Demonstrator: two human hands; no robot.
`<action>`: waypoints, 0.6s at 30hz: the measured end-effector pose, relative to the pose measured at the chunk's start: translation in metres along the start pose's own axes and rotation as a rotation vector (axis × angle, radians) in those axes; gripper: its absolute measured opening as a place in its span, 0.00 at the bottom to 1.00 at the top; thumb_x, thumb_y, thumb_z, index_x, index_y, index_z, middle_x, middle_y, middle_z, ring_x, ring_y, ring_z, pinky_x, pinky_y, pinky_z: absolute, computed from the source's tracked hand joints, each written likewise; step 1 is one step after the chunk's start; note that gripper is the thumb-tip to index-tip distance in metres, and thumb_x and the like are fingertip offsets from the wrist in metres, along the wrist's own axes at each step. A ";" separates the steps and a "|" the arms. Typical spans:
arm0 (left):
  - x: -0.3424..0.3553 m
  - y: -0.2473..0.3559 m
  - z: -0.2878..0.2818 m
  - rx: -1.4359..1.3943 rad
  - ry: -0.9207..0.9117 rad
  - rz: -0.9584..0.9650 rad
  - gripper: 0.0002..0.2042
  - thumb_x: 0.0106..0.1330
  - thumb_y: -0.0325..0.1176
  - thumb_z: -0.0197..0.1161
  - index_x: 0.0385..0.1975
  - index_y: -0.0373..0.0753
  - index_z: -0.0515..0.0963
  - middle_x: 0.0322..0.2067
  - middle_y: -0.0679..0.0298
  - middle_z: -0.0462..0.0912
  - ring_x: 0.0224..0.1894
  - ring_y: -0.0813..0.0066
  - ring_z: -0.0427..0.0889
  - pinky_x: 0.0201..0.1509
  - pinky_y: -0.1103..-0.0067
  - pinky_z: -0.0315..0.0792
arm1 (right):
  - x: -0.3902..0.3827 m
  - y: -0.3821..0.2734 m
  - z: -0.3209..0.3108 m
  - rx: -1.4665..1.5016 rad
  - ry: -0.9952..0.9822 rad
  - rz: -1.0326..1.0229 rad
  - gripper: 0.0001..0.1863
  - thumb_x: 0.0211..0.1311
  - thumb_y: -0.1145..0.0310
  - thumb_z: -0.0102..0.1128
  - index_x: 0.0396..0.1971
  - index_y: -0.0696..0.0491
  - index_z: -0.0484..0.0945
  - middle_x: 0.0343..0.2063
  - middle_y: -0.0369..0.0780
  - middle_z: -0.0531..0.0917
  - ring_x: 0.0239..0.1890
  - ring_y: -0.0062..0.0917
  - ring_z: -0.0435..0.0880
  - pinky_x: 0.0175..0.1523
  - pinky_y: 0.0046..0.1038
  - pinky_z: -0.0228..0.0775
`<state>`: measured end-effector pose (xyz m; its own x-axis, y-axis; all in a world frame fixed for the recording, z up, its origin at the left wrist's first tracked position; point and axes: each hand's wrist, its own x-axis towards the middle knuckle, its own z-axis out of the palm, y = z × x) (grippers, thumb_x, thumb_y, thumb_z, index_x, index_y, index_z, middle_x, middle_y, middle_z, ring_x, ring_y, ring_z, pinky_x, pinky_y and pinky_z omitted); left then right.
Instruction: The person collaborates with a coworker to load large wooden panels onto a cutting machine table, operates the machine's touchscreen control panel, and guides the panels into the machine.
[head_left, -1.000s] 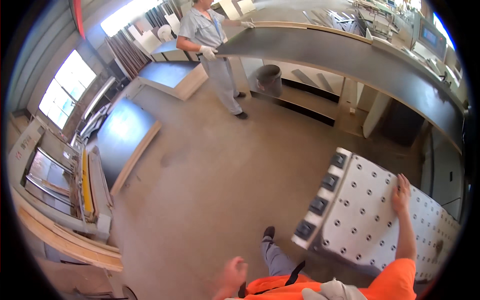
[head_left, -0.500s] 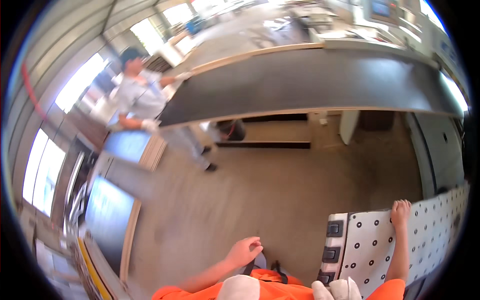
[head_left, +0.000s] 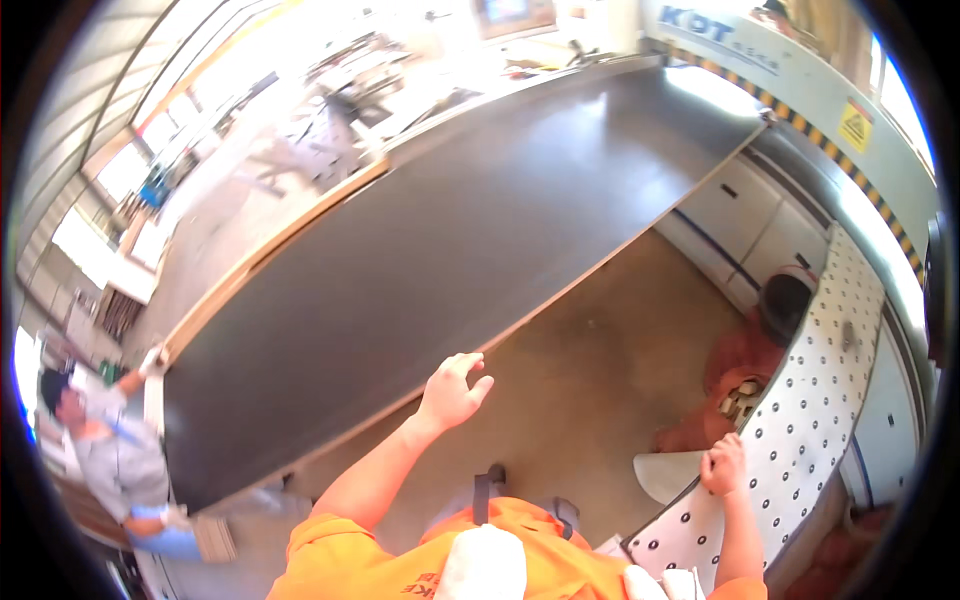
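Observation:
A long dark panel [head_left: 400,270] with pale edges stretches from the lower left to the machine at the upper right. My left hand [head_left: 452,392] reaches toward its near edge, fingers loosely bent and thumb apart, holding nothing. Whether the fingertips touch the panel I cannot tell. On my right, my right hand [head_left: 725,465] is curled over the inner edge of a white machine table [head_left: 800,400] dotted with small round black fittings. At the far left a person [head_left: 115,450] in a light shirt and cap holds the panel's end with gloved hands.
A grey machine beam [head_left: 790,80] with black and yellow stripes stands at the upper right. Beneath the tables are a dark round container [head_left: 785,303] and reddish sacks [head_left: 715,385]. Brown floor [head_left: 570,400] lies between panel and white table. A screen [head_left: 510,14] stands at the back.
My view has turned right and nearer the panel. My left hand has moved forward to its near edge. My right hand is farther along the white table's edge.

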<state>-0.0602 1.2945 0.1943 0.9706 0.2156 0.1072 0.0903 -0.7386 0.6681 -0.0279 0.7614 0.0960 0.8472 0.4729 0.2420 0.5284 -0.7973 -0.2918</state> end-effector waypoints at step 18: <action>0.509 -0.026 0.181 0.603 0.073 -0.063 0.30 0.69 0.51 0.49 0.64 0.35 0.64 0.70 0.54 0.54 0.74 0.58 0.47 0.75 0.63 0.41 | 0.319 0.213 0.028 0.692 0.259 0.754 0.09 0.56 0.69 0.61 0.31 0.60 0.83 0.25 0.41 0.85 0.30 0.22 0.83 0.38 0.24 0.74</action>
<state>0.4714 1.3082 0.0979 0.9434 0.2979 0.1460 0.2780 -0.9500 0.1421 0.3563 0.7528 0.0853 0.9749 -0.2155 -0.0557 -0.1451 -0.4252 -0.8934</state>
